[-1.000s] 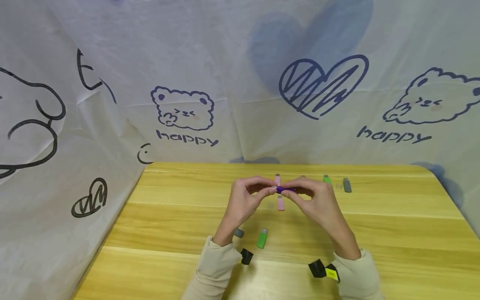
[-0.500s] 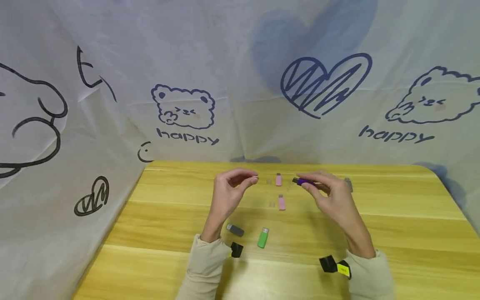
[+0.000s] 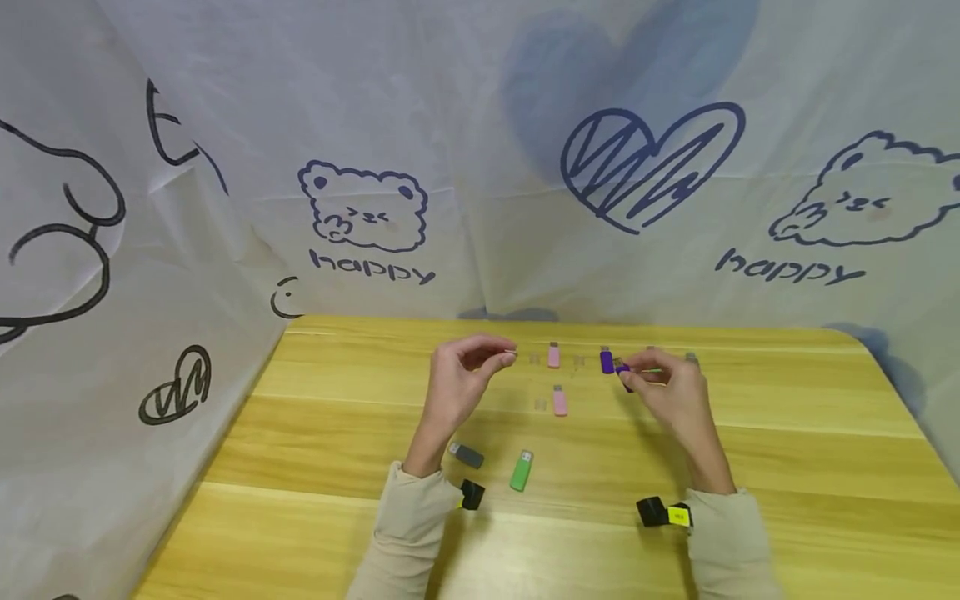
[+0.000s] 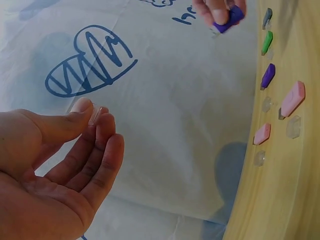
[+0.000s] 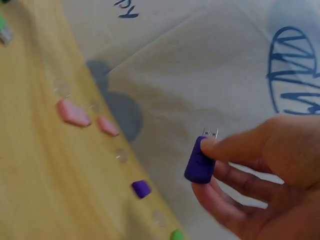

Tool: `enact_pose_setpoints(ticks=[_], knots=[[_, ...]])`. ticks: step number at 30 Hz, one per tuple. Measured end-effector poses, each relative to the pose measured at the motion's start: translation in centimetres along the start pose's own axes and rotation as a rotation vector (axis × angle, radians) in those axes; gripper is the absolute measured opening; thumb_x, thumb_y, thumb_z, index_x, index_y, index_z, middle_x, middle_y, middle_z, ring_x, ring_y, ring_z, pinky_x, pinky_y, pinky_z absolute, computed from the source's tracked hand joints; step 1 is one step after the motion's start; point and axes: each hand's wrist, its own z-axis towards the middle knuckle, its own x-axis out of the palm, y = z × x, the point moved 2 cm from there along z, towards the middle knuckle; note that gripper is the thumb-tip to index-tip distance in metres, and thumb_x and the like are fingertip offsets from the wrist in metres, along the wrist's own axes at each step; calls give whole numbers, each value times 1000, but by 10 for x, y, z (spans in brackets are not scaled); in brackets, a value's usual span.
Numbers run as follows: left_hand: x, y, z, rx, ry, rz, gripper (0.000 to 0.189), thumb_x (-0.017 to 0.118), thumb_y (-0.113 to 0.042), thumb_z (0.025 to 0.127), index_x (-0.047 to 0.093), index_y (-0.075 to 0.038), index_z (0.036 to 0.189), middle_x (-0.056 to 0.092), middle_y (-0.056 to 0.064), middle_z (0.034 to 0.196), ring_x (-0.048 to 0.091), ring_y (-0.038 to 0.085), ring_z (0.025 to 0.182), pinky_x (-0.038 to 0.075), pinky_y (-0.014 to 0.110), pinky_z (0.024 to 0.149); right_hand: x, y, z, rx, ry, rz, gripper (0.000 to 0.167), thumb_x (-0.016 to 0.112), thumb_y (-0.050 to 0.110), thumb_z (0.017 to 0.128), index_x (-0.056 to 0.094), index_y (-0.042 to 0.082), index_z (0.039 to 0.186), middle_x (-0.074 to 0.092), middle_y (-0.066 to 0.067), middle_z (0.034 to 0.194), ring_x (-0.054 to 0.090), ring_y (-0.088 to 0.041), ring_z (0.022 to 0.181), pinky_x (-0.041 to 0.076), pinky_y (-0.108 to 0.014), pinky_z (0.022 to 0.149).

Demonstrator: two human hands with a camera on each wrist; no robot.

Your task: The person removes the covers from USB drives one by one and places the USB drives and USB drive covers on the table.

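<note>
Between thumb and fingers, my right hand (image 3: pixel 671 387) pinches a purple USB stick (image 5: pixel 200 161) with its metal plug bare. My left hand (image 3: pixel 461 383) pinches a small clear cap (image 4: pixel 95 115), held above the table. A second purple USB stick (image 3: pixel 607 361) lies on the table just left of the right hand. Two pink USB sticks, a far one (image 3: pixel 553 356) and a nearer one (image 3: pixel 560 401), lie between the hands. Loose clear caps (image 3: pixel 541 405) lie beside them.
A green USB stick (image 3: pixel 522 471) and a grey one (image 3: pixel 467 455) lie nearer on the wooden table (image 3: pixel 315 450). Another green stick (image 4: pixel 267 43) and grey stick (image 4: pixel 267 18) stand in the back row. A printed white cloth (image 3: pixel 495 125) hangs behind.
The hands have parted from their meeting point, the clear cap coming off the purple USB stick into the left hand. The right hand has moved right with the stick, lately turning it.
</note>
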Motion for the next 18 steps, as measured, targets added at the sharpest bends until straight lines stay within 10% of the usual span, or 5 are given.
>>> enact_pose_setpoints(ticks=[8, 18], knots=[[5, 5, 0, 4, 10, 27, 12, 78, -5, 91, 79, 1, 101, 77, 9, 97, 73, 20, 85, 61, 30, 78, 12, -25, 2, 195, 84, -49, 21, 79, 11, 91, 75, -5, 104, 75, -17, 96, 73, -24, 81, 55, -21, 65], [14, 11, -2, -31, 65, 35, 11, 77, -4, 91, 80, 0, 101, 77, 10, 96, 75, 20, 85, 61, 29, 77, 31, -29, -2, 208, 72, -207, 16, 81, 14, 90, 79, -1, 95, 76, -10, 83, 70, -21, 71, 54, -32, 64]])
